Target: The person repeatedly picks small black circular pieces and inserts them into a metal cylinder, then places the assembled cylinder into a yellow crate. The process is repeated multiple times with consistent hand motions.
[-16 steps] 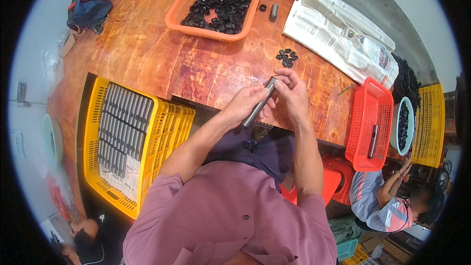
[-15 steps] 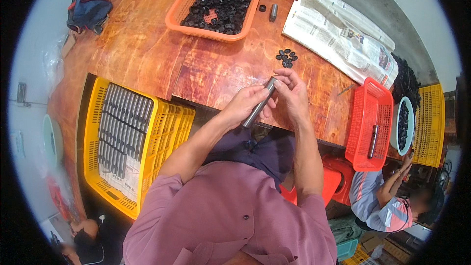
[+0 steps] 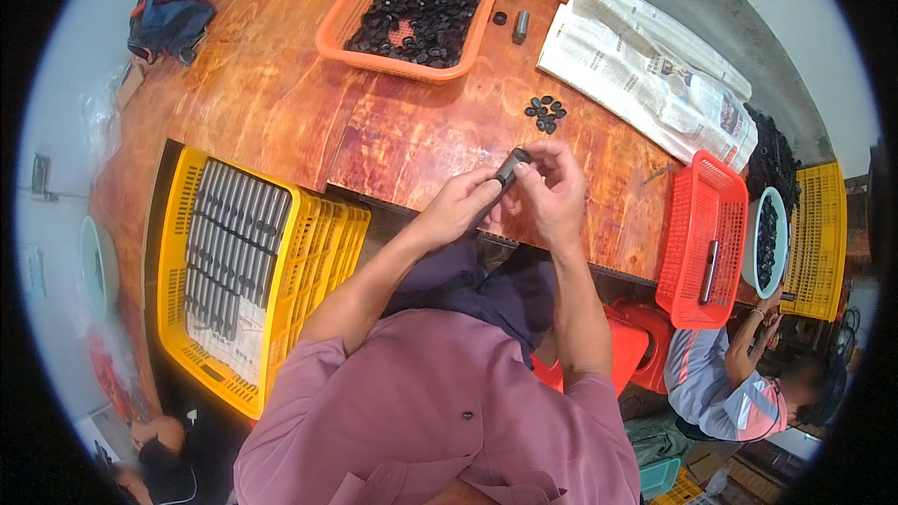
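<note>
A dark grey metal tube [image 3: 508, 169] slants between my hands, just off the table's front edge. My left hand [image 3: 462, 203] is closed round its middle, and the fingers cover much of the lower part. At the upper end, the thumb and fingers of my right hand [image 3: 558, 194] pinch the tube close to a black end piece; whether that piece is a separate cap is hard to make out. Beyond my hands lies a small cluster of round black caps [image 3: 544, 112] on the wooden table [image 3: 421, 131].
An orange basket [image 3: 388, 65] of black caps stands at the back, beside a short tube [image 3: 521, 27] and newspapers [image 3: 645, 75]. At left, a yellow crate [image 3: 281, 318] holds rows of tubes. A red basket [image 3: 687, 252] with one tube stands right, near a co-worker [image 3: 702, 374].
The tube has tipped and slid down in my left hand, so less of its lower end shows. My right fingers have shifted slightly down around its upper end, which now looks black.
</note>
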`<state>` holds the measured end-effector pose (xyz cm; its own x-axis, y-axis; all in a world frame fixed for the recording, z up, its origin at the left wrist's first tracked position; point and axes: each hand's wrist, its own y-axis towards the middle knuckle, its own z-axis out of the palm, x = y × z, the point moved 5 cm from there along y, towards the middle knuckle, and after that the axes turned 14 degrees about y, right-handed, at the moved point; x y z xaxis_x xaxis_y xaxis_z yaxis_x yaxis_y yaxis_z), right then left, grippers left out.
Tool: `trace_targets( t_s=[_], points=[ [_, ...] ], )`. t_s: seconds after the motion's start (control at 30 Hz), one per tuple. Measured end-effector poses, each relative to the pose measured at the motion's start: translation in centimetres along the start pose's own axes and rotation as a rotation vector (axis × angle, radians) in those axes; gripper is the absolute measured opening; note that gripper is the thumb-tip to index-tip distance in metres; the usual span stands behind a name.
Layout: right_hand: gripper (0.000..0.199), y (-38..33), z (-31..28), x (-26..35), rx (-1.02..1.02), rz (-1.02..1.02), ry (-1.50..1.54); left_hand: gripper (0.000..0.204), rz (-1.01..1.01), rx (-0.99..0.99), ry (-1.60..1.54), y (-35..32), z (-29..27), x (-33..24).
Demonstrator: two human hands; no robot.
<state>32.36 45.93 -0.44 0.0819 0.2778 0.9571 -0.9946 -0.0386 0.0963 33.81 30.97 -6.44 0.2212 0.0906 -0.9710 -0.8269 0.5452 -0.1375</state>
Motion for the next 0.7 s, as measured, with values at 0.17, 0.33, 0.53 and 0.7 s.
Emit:
trace_targets(
  t_s=[0.17,0.33,0.53,0.7],
  points=[
    [0.027,-1.2,0.9,1.2,0.052,-0.276,-0.189,0.037,0.211,-0.134,0.078,-1.2,0.9,-1.4],
    [0.031,-2.4,2.3,2.0,0.078,-0.001,0.376,0.046,0.425,-0.251,0.332,-2.6,1.5,-2.8],
    [0.031,-3.1,3.5,2.9,0.189,0.117,0.587,0.054,0.604,-0.362,0.605,-3.8,1.6,-4.0],
    [0.035,-3.5,4.5,3.9,0.214,0.156,0.635,0.059,0.674,-0.354,0.639,-4.0,1.5,-3.7]
  ],
)
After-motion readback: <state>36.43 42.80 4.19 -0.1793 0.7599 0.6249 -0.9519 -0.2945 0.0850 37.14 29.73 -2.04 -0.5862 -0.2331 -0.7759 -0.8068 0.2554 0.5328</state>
